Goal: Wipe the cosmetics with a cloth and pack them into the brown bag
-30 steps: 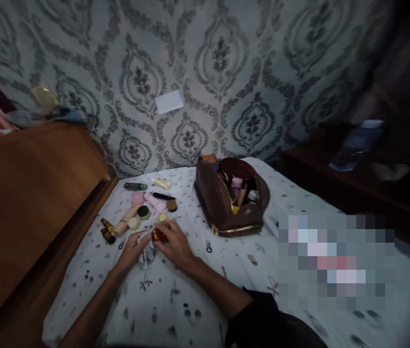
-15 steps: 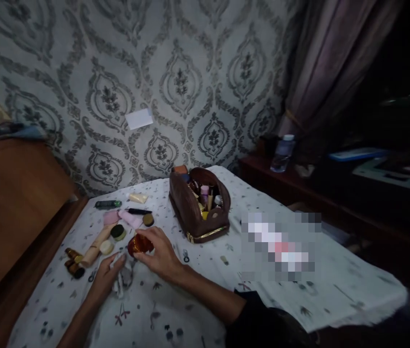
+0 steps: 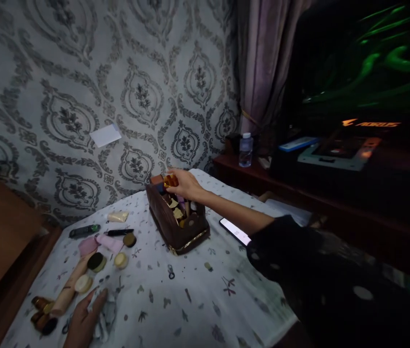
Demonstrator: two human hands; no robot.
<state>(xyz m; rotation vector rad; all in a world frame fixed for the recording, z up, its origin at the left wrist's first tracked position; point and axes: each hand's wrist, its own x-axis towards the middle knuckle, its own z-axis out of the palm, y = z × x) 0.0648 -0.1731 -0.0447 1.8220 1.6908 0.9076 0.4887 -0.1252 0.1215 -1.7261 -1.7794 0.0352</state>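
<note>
My right hand grips a shiny amber container at the open mouth of a brown makeup bag. Small cosmetics fill the bag, and my fingers partly hide them. At the lower left, my left hand is closed on a crumpled white cloth resting on the bed-like patterned cover. Beside that hand lie a cream jar lid, a jar with a dark lid, a small cream jar and a long beige tube.
Amber bottles, a pink tube, a black pen-like item and a cream tube lie at left. A lit phone is right of the bag. A water bottle stands on the dark red ledge.
My right hand has carried the amber container from near my left hand to the bag's opening. The view has turned right. The left hand still keeps the cloth.
</note>
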